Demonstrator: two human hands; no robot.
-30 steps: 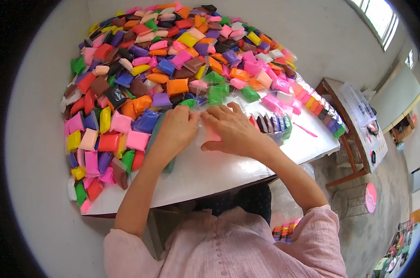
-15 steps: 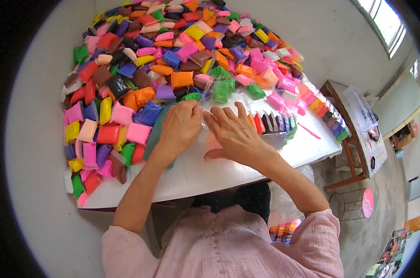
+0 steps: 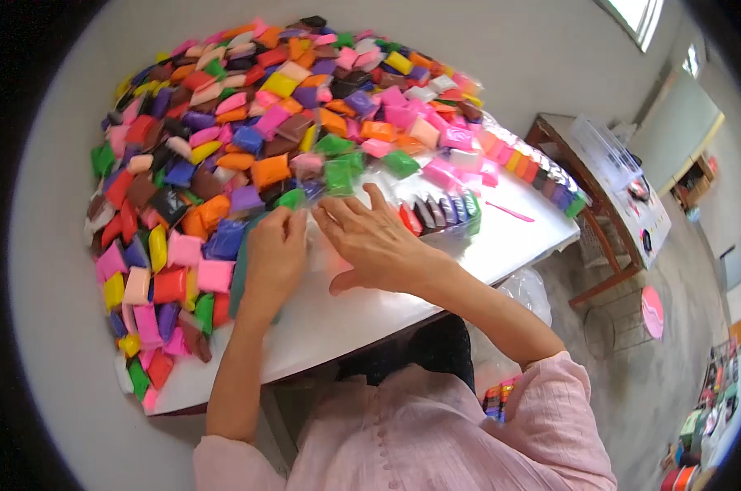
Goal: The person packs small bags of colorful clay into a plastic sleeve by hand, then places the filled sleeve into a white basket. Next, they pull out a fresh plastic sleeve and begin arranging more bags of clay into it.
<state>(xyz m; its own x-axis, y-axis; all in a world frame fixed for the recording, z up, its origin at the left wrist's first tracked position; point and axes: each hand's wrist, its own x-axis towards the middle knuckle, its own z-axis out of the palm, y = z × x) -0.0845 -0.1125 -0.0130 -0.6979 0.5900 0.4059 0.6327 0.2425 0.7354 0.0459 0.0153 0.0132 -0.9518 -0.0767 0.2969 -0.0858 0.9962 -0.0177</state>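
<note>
My left hand (image 3: pixel 276 252) is closed, its thumb and fingertips pinched together at the left end of a thin clear plastic bag (image 3: pixel 320 255). My right hand (image 3: pixel 377 239) lies palm down over the bag, with fingers spread and thumb out to the side. A row of small wrapped packets (image 3: pixel 437 213) in red, black, white, purple and green stands to the right of that hand, seemingly inside the bag. Under my left forearm shows a teal sheet or cloth (image 3: pixel 238 282). Just beyond my fingertips sits a green packet (image 3: pixel 338 177).
A large heap of coloured packets (image 3: pixel 223 131) covers the back and left of the white table (image 3: pixel 346 335). At right lie a pink stick-like tool (image 3: pixel 509 211) and another row of packets (image 3: pixel 542 176). A wooden side table (image 3: pixel 595 221) and a pink-topped wire stool (image 3: pixel 652 313) stand beyond.
The view has turned, so the scene sits further left. My left hand has come slightly nearer my body; my right hand stays flat with its fingers spread.
</note>
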